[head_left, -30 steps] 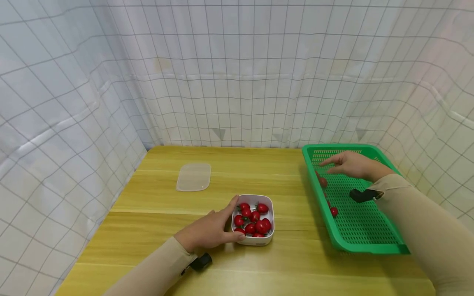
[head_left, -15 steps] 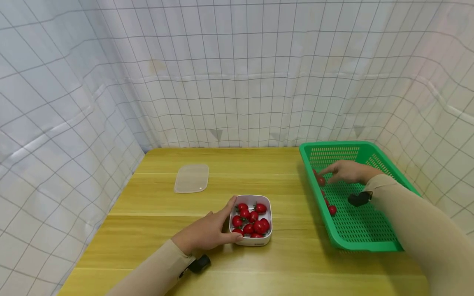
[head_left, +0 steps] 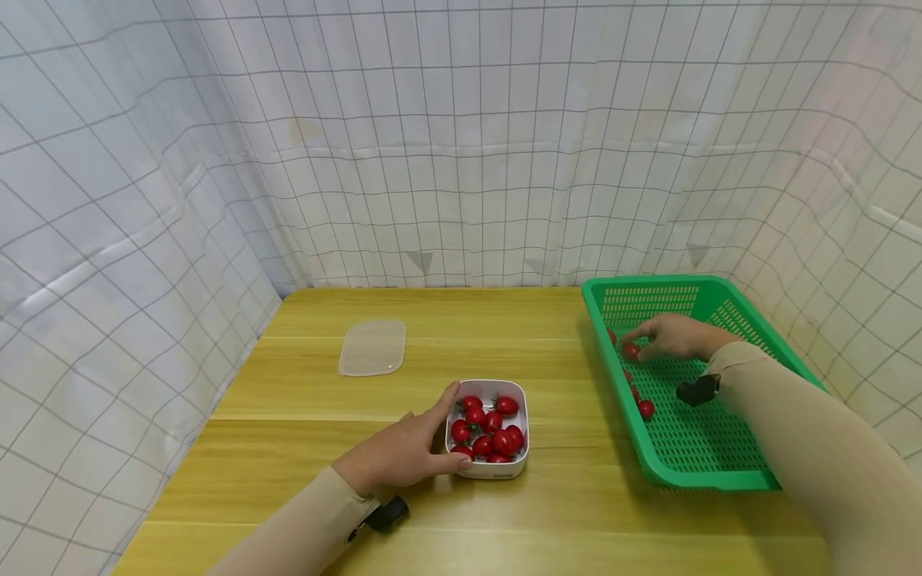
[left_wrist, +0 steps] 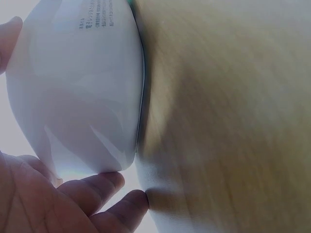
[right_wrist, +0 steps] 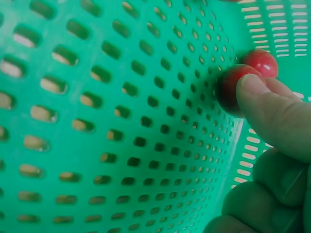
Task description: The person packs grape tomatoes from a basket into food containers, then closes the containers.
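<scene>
My left hand holds the near-left corner of a small white square container, thumb along its front side and forefinger at its back-left side. Several red cherry tomatoes, some with green stems, lie in it. In the left wrist view the container's wall bears printed text, and curled fingers rest against it. My right hand reaches into a green slotted basket on the right. Between thumb and forefinger it pinches a cherry tomato; another tomato sits just behind.
A translucent lid lies flat on the wooden table at the back left. More tomatoes lie along the basket's left side. White gridded sheeting encloses the table at the back and sides.
My right hand has lowered into the basket and taken hold of a tomato, which has shifted slightly right from the basket's left wall. The left hand stays on the container.
</scene>
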Available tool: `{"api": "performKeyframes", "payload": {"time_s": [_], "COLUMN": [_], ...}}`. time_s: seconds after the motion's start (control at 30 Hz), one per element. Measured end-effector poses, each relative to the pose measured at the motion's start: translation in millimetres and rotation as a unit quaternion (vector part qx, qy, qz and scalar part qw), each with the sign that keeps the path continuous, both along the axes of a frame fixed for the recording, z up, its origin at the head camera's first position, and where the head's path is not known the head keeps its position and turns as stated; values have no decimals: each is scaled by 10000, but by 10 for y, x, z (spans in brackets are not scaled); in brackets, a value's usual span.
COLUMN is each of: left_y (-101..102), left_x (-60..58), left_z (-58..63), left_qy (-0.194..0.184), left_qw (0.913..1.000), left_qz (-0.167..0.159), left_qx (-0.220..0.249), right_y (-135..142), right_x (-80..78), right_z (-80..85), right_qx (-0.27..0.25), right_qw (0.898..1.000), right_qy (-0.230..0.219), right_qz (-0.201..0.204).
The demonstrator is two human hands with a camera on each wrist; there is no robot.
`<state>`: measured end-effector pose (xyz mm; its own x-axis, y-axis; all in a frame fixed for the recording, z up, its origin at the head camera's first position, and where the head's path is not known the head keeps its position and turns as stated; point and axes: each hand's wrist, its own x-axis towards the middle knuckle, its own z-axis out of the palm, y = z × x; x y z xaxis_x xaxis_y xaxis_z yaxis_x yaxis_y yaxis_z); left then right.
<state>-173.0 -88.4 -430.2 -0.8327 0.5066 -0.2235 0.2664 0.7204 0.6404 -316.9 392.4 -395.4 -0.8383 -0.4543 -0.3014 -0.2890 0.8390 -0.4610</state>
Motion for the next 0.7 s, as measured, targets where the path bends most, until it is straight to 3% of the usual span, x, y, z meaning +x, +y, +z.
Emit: {"api": "performKeyframes", "payload": {"time_s": [0.5, 0.7], "left_y": [12, 9], "left_x": [11, 10], "left_z": [14, 9], "left_qy": [7, 23], "left_qw": [10000, 10000], "left_qz": [1, -9], "left_qx": [-24, 13], "right_y": [-16, 15], "right_x": [-13, -36], "right_z": [-75, -114], "right_qx": [-118, -114], "right_qw": [9993, 9998], "right_qy": [241, 165], "right_qz": [-252, -22]}}
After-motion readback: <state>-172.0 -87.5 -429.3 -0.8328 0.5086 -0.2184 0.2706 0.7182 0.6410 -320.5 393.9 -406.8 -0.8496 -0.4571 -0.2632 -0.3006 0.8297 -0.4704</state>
